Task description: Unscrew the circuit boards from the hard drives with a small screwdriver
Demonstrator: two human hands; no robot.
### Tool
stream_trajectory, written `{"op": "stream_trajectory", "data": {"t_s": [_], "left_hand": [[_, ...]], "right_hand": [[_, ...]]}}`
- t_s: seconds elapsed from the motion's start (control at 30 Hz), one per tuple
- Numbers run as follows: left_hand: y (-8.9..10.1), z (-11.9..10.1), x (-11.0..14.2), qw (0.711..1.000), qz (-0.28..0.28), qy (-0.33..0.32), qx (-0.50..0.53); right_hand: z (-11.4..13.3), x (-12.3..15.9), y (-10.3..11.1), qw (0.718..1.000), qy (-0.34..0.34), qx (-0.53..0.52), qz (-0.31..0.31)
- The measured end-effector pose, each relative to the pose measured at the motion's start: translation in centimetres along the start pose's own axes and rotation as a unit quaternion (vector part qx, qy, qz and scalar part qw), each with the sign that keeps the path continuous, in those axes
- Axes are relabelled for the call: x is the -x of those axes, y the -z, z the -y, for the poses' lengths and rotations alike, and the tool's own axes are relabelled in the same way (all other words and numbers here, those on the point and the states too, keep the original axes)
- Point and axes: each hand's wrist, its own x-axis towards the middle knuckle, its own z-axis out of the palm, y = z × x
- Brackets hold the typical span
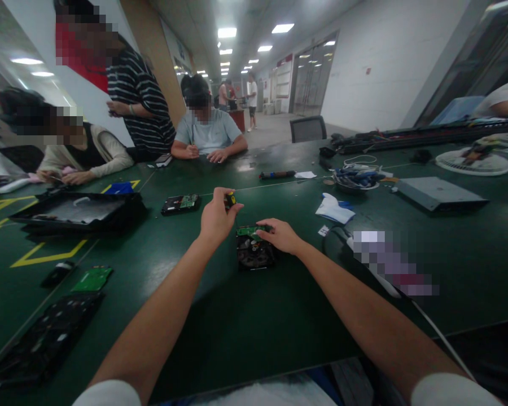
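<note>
Near left on the green tabletop (pixel 220 327), a row of dark pieces (pixel 46 335), too dim to tell apart, with a green circuit board (pixel 93 279) just beyond. Farther off, a black tray (pixel 68 221), then a blue cloth (pixel 121 188) at the tray's far right corner. On the far left, one person (pixel 101 149) seated and another (pixel 139 98) standing in a striped shirt. Farther right, a spare drive (pixel 180 204) lying flat, with a third person (pixel 209 132) seated beyond.

In the middle, left hand (pixel 217 214) raised, finger and thumb pinched on a small yellow-and-black tool (pixel 231 199). To the right and nearer, a hard drive (pixel 255 255) flat on the tabletop, with a green board (pixel 246 231) along the far end. Right hand (pixel 281 235) apart from the left, fingertips on this board; whether gripping or only resting, impossible to tell. Beyond, a dark-and-brown tool (pixel 277 175), tip toward a scrap of paper (pixel 305 175).

Farther right, a white glove (pixel 335 210), a bowl of tangled cables (pixel 358 179), and a gray metal box (pixel 440 193). At far right, a round white grille (pixel 452 162).
</note>
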Motion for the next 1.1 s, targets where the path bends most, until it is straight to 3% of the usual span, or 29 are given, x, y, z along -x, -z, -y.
{"op": "stream_trajectory", "data": {"t_s": [0.1, 0.2, 0.33, 0.5, 0.6, 0.73, 1.1], "left_hand": [[-0.01, 0.48, -0.28, 0.998, -0.009, -0.041, 0.048], [-0.03, 0.49, -0.18, 0.998, -0.015, -0.055, -0.034], [-0.38, 0.23, 0.29, 0.992, 0.013, -0.01, -0.126], [-0.2, 0.4, 0.12, 0.995, 0.001, 0.027, -0.094], [0.22, 0.57, -0.25, 0.998, -0.005, -0.008, -0.057], [0.25, 0.34, -0.18, 0.995, -0.008, -0.05, -0.082], [-0.16, -0.1, 0.23, 0.993, 0.019, 0.049, -0.107]], "right_hand": [[-0.13, 0.03, -0.05, 1.0, -0.001, -0.011, -0.004], [-0.18, -0.03, -0.07, 1.0, -0.002, -0.011, 0.002], [-0.16, -0.1, -0.03, 1.0, -0.002, -0.004, 0.008], [0.0, 0.05, 0.1, 1.0, -0.004, -0.005, 0.004], [0.03, 0.14, 0.15, 1.0, -0.005, -0.006, 0.001], [-0.06, 0.11, 0.12, 1.0, -0.004, 0.001, 0.002], [-0.17, 0.12, 0.0, 1.0, -0.009, -0.008, 0.0]]}}
